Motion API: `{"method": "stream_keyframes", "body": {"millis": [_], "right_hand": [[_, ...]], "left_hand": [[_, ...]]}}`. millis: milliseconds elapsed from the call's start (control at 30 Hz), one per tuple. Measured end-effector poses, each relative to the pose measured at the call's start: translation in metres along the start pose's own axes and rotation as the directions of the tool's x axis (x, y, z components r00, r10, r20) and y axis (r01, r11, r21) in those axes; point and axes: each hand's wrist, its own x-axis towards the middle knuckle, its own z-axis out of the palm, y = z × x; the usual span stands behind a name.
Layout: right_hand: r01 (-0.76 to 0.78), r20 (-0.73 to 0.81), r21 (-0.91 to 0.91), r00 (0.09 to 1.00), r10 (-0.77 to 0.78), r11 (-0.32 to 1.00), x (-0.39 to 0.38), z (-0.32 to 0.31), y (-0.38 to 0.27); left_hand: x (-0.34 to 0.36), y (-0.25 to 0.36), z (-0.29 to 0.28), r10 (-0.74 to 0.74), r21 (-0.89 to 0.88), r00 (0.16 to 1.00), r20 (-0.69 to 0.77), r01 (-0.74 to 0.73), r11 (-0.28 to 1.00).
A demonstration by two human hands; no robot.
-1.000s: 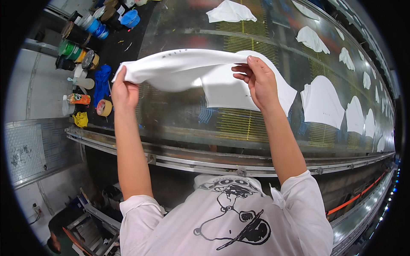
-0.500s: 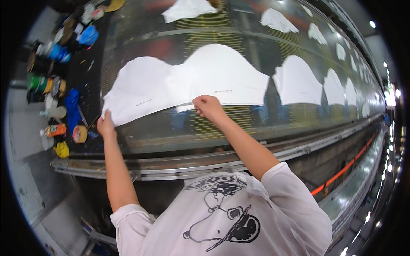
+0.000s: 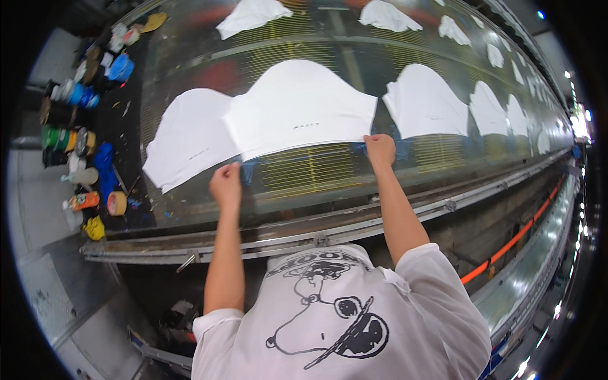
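A white sleeve-shaped fabric piece [image 3: 303, 95] with a small dark print lies on the long dark table, curved edge away from me. At its lower left corner my left hand [image 3: 226, 185] is closed in a pinch. My right hand [image 3: 381, 151] pinches the lower right corner. Under or against its left side lies another white fabric piece [image 3: 190, 136], slightly tilted; I cannot tell how far they overlap. To the right a similar white piece [image 3: 425, 104] lies apart from it.
More white pieces [image 3: 491, 111] run down the table to the right, with another row [image 3: 389, 16] along the far side. Bottles, a blue tub [image 3: 120, 68] and a tape roll [image 3: 118, 203] crowd the left end. A metal rail [image 3: 291, 244] borders the near edge.
Both hands have moved right, from the left fabric piece to the middle one. The left piece now lies released on the table.
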Motion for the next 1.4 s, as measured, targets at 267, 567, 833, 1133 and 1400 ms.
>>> {"method": "stream_keyframes", "body": {"millis": [267,567,833,1133,1400], "right_hand": [[0.231,0.108,-0.283,0.972,-0.209,0.931,-0.003,0.014,-0.01],[0.091,-0.161,-0.052,0.982,-0.098,0.995,-0.008,0.034,-0.015],[0.077,0.069,0.094,0.994,-0.083,0.993,0.007,0.027,-0.024],[0.579,0.012,-0.106,0.814,-0.581,0.808,0.019,0.029,-0.004],[-0.511,0.547,0.811,0.835,-0.062,0.283,0.013,0.019,-0.002]], "left_hand": [[-0.009,0.018,0.034,0.077,0.257,0.992,-0.1,-0.049,0.965],[0.008,0.013,0.033,0.224,0.461,0.974,-0.017,-0.191,0.867],[0.036,0.024,0.036,0.126,0.512,0.961,0.244,-0.238,0.826],[0.031,0.022,0.057,-0.015,-0.021,0.987,0.163,0.018,1.0],[0.001,0.015,0.035,-0.158,-0.097,0.987,-0.02,0.156,0.983]]}}
